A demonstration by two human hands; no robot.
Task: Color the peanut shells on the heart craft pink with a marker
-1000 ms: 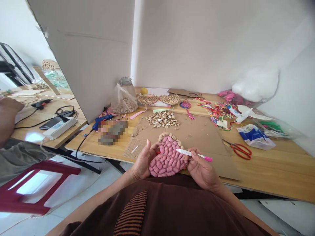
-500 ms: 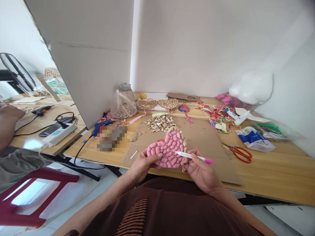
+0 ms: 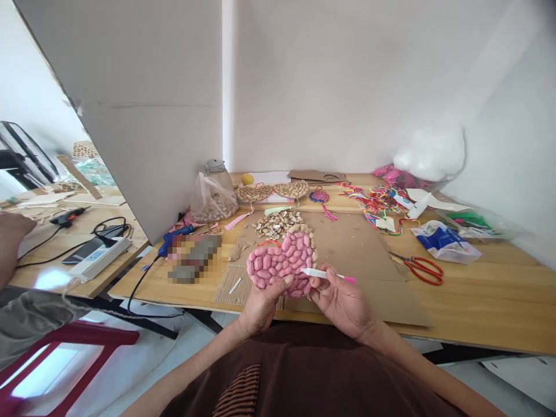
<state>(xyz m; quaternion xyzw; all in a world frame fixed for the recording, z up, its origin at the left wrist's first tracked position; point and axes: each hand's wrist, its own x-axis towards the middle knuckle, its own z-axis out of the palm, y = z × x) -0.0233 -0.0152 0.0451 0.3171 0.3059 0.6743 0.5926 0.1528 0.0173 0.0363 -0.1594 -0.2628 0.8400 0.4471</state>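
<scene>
A heart-shaped piece covered with pink peanut shells (image 3: 278, 263) is tilted up over the table's front edge, with bare tan shells along its right rim. My left hand (image 3: 264, 301) grips its lower edge, thumb on the pink face and fingers hidden behind. In my right hand (image 3: 343, 301) is a white marker with a pink end (image 3: 319, 273), pinched between thumb and fingers. The marker's tip is at the pink shells, right of the middle. Some fingers of my right hand are close by the heart's lower right edge. Behind it lies a pile of peanut shells (image 3: 278, 223).
Cardboard (image 3: 347, 249) covers the table's middle. Red-handled scissors (image 3: 423, 270) and a blue-white packet (image 3: 445, 240) lie right, near colourful cords (image 3: 382, 200). A blue glue gun (image 3: 174, 238) and a bag of peanuts (image 3: 212, 200) are left. Another person's hand (image 3: 15, 231) is at the far-left table.
The heart and both hands appear shifted a little left, and the heart is turned slightly. The marker tip stays at the pink shells. The whole view has shifted slightly too.
</scene>
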